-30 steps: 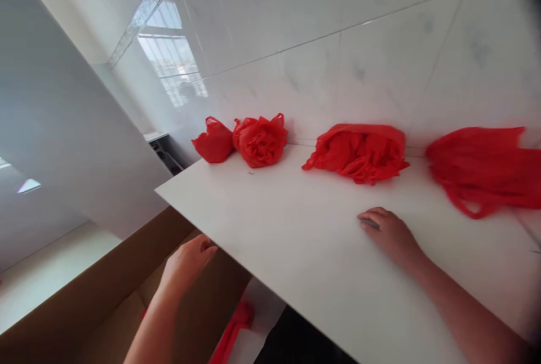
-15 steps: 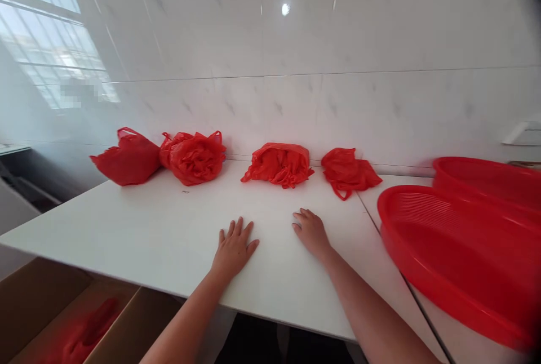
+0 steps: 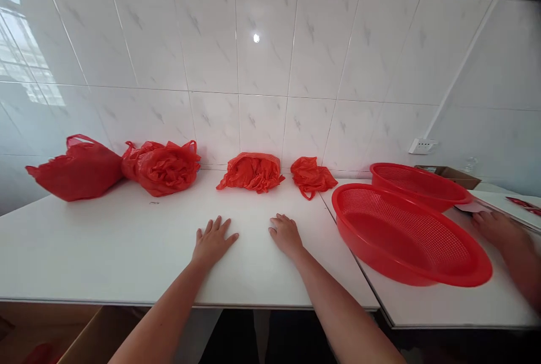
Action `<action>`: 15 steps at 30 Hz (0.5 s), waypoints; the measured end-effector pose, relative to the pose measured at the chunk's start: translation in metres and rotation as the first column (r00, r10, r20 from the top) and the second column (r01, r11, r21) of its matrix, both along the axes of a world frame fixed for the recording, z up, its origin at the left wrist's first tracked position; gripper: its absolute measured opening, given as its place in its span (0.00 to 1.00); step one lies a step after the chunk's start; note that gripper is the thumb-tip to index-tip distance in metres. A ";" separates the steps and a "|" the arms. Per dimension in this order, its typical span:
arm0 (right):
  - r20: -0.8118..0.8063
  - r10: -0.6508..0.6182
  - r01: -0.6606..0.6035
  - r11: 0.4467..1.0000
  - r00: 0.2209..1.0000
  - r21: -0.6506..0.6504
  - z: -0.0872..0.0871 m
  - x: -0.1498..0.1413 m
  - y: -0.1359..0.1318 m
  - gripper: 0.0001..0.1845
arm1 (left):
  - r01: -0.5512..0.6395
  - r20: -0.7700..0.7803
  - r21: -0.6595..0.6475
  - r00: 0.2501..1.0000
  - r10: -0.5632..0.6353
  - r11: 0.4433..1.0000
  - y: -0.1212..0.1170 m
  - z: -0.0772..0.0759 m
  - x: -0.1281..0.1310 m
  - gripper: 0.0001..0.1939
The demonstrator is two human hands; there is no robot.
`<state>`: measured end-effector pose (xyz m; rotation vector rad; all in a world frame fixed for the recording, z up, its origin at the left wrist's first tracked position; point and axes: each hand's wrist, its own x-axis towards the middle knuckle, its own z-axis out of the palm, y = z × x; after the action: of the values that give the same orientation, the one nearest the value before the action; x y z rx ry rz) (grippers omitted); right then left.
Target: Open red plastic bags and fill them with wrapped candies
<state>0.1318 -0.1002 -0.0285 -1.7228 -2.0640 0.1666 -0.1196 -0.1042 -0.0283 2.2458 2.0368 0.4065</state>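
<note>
My left hand [image 3: 212, 243] lies palm down on the white table [image 3: 105, 257], its fingers spread and nothing under them that I can see. To its right, my right hand [image 3: 288, 235] rests on the same surface, fingers slightly bent and thumb apart, holding nothing. Beyond both hands, along the wall, sit crumpled red plastic bags: a full one [image 3: 80, 169] at far left, another stuffed bag [image 3: 169, 169] touching it, a smaller bag [image 3: 253, 172] in the middle, and a flatter bag [image 3: 311, 177] nearest my right hand.
Two red plastic baskets [image 3: 406, 234] stand at right, past a table seam. Another person's hand [image 3: 492, 226] rests beside them, near red-handled scissors [image 3: 526, 205]. A cardboard box [image 3: 80, 341] sits below the table's left front edge. A socket [image 3: 422, 146] is on the tiled wall.
The view has swung up and to the right, showing more wall, both baskets and another person's hand. Both my hands keep their places on the table.
</note>
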 end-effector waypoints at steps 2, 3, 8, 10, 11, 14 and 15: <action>-0.008 -0.005 0.005 1.000 1.000 0.006 0.003 0.000 0.001 0.19 | -0.010 0.010 -0.003 1.000 0.010 1.000 0.002 0.000 0.000 0.35; -0.014 -0.011 0.011 1.000 1.000 0.007 0.004 0.001 0.002 0.18 | -0.018 0.011 -0.003 1.000 0.019 1.000 0.004 0.000 0.000 0.36; -0.049 -0.087 0.088 0.996 0.995 0.014 0.007 0.006 0.021 0.15 | -0.074 0.016 -0.003 0.997 0.074 0.997 0.020 0.000 0.002 0.37; -0.070 -0.153 0.155 0.987 0.986 0.031 0.007 0.009 0.036 0.18 | -0.097 0.010 -0.005 0.995 0.097 0.995 0.030 0.001 0.004 0.37; -0.083 -0.194 0.198 0.979 0.978 0.043 0.006 0.011 0.045 0.20 | -0.111 0.006 -0.005 0.994 0.111 0.994 0.035 0.001 0.005 0.37; -0.128 -0.323 0.335 0.938 0.938 0.086 0.006 0.020 0.072 0.26 | -0.155 -0.013 0.002 0.988 0.155 0.988 0.054 0.002 0.010 0.37; -0.142 -0.362 0.377 0.920 0.921 0.104 0.007 0.023 0.082 0.27 | -0.167 -0.021 0.011 0.986 0.167 0.986 0.061 0.002 0.013 0.37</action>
<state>0.1548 -0.0186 -0.0218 -1.9323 -1.5906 0.0168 -0.1068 -0.0434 -0.0265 2.1005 2.2470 0.4064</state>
